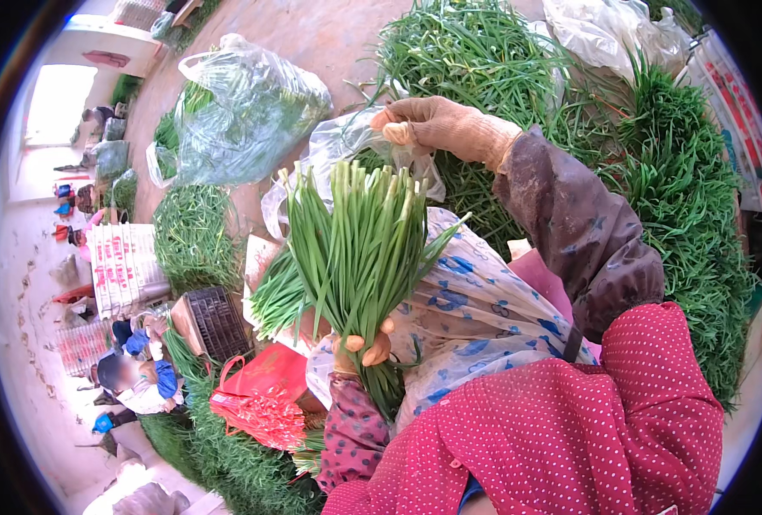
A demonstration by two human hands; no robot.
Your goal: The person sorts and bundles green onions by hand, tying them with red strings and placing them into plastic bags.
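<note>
My left hand, in a glove with bare fingertips, grips a thick bunch of garlic chives near its leafy lower end. The pale cut ends point up and away from me. My right hand, in a tan knit glove, is raised beyond the bunch at its upper right. Its thumb and fingers are drawn together; what they hold, if anything, I cannot make out. Just behind those fingertips lies a clear plastic bag. Another small bunch of chives rests left of the held one. A blue-patterned plastic apron covers my lap.
Loose chives heap up ahead, with a larger pile at right. A filled clear bag stands ahead left. Nearer on the left are a dark crate, a red bag and red ties. A person sits farther left.
</note>
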